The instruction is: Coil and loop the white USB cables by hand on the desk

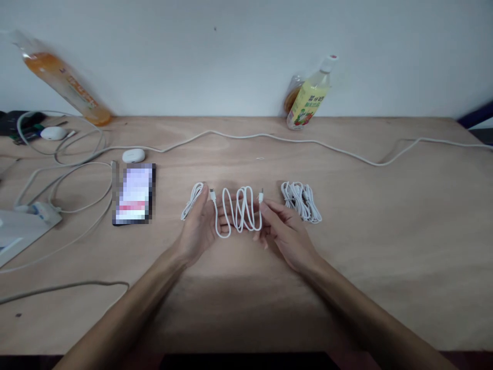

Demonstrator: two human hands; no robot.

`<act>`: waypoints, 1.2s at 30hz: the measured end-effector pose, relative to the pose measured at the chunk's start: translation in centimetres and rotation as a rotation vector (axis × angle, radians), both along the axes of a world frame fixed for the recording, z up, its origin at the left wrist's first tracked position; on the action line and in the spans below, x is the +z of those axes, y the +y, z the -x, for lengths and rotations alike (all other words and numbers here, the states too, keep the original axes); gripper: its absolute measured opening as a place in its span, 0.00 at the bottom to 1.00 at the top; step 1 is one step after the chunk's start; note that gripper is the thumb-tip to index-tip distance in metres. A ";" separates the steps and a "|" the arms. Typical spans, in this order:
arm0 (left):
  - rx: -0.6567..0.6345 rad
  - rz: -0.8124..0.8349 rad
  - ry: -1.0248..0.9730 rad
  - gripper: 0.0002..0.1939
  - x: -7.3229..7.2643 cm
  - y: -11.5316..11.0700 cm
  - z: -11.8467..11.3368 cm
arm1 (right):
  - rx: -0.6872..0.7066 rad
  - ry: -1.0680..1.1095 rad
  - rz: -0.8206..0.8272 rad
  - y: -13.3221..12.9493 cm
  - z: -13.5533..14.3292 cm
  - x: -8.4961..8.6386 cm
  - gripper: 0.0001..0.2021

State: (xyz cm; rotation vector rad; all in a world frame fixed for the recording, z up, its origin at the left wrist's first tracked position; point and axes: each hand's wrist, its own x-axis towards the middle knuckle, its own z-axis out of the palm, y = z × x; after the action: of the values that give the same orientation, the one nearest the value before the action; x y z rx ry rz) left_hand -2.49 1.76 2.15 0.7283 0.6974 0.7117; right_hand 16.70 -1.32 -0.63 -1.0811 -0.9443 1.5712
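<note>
Left hand [198, 226]: half-opened beneath looped, thin white cable [242, 208].
Right hand [288, 234]: cable's end pinched.
Risk: tangling could be caused by slackened fingers.

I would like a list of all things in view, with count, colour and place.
Held cable: 1, white, between the hands
Coiled cable: 1, white, by left thumb
Cable bundle: 1, white, by right hand
Phone: 1, dark-edged, left
Small cases: 2, white, behind phone, far left
Tall bottle: 1, orange, back left
Small bottle: 1, yellow, back
Brown item: 1, behind small bottle
Long cord: 1, white, across table
Loose cords: several, greyish, left
Scrap: 1, white, mid-table
Box: 1, white, left edge
Dark things: several, both edges
Table: 1, brown, below
Wall: 1, pale, back
Left hand: 1, bare, under held cable
Right hand: 1, bare, pinching held cable
Forearms: 2, bare, below
</note>
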 end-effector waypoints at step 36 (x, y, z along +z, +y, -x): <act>-0.397 -0.109 0.334 0.32 0.6 -2.1 -0.4 | 0.093 -0.415 -0.599 -1.9 -0.7 -0.5 0.13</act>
State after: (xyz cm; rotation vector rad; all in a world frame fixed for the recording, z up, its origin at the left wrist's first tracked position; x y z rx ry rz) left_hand -2.10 -0.37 2.79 1.0645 0.7889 0.2662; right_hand 17.43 -3.27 -1.09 -0.9430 -1.6375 1.0296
